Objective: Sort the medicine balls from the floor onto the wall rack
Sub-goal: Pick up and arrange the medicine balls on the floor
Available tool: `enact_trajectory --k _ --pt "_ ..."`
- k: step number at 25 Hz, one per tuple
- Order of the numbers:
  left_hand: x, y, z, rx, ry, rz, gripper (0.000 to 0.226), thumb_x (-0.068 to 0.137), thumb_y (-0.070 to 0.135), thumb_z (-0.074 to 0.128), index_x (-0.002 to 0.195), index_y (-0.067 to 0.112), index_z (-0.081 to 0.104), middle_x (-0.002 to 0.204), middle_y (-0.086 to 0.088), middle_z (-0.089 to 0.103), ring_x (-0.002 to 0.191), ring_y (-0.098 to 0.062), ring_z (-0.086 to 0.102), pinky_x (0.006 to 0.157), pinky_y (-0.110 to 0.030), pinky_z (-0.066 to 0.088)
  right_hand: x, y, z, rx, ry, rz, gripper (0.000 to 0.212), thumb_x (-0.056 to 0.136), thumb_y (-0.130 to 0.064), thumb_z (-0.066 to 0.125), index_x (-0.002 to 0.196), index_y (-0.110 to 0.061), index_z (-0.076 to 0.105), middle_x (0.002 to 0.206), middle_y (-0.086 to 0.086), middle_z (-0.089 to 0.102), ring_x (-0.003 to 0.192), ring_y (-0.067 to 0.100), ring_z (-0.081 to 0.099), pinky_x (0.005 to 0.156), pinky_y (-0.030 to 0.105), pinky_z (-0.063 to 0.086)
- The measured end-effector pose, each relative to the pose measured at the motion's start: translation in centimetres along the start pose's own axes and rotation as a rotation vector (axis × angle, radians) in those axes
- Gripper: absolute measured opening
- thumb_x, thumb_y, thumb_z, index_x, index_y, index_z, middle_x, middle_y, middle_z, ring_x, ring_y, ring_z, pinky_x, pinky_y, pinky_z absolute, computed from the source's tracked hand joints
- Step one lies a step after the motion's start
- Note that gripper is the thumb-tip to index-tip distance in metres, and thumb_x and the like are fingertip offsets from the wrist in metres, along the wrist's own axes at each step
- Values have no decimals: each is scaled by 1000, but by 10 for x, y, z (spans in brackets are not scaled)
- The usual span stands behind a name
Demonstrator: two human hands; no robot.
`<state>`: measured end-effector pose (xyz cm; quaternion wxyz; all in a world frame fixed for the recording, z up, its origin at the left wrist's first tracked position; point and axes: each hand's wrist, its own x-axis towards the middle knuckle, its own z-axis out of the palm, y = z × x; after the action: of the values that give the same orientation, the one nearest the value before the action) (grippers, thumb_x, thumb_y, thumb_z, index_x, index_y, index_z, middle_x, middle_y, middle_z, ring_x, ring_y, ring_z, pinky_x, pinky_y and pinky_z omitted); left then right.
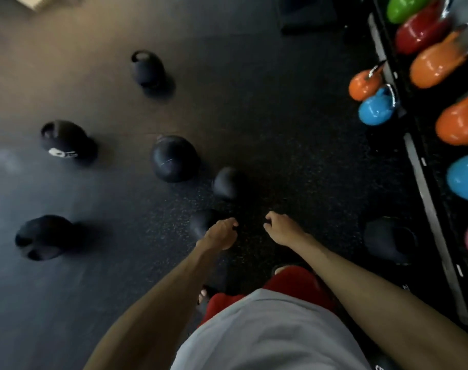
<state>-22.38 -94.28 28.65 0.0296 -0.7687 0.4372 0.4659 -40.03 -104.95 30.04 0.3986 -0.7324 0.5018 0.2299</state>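
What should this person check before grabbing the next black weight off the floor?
1. Hands free: the left hand and right hand both have curled fingers, but the picture is blurred. Cannot tell.
2. Target within reach: the nearest black weight sits just past the left hand. Ok.
3. Clear way to the rack: a second black weight lies on the floor right beside it. Not ok.
4. Free spot on the rack: the parts in view hold coloured kettlebells. Cannot tell.
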Motion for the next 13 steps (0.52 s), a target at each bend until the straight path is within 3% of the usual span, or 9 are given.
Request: enact_trajectory --k 5,8,10,13 --pt "-58 -139 -12 -145 65 -34 31 98 11 51 128 13 59 116 -12 64 104 -30 65 87 -34 55 -7 -102 78 -9 -36 -39 40 103 -37 47 139 -19 49 133 9 57 107 21 58 83 35 48" --pt "-76 -199 -23 -111 53 -35 36 99 10 45 131 15 59 118 -12 67 105 -30 67 88 -40 52 -10 -149 122 -43 -31 -46 41 103 -35 48 139 -15 50 136 14 57 123 31 55 97 39 45" --pt "-74 -223 -31 -101 48 -23 36 100 8 44 132 13 59 115 -10 67 103 -26 66 88 -39 51 -6 -171 144 -37 -20 -45 40 103 -33 49 137 -12 52 136 16 57 126 34 53 100 39 43" --pt "-68 -232 -47 -16 21 -16 37 101 12 44 137 15 56 130 -8 64 117 -28 63 96 -38 51 6 -190 164 -5 -11 -19 39 102 -32 51 135 -11 54 134 18 59 124 35 55 99 38 45"
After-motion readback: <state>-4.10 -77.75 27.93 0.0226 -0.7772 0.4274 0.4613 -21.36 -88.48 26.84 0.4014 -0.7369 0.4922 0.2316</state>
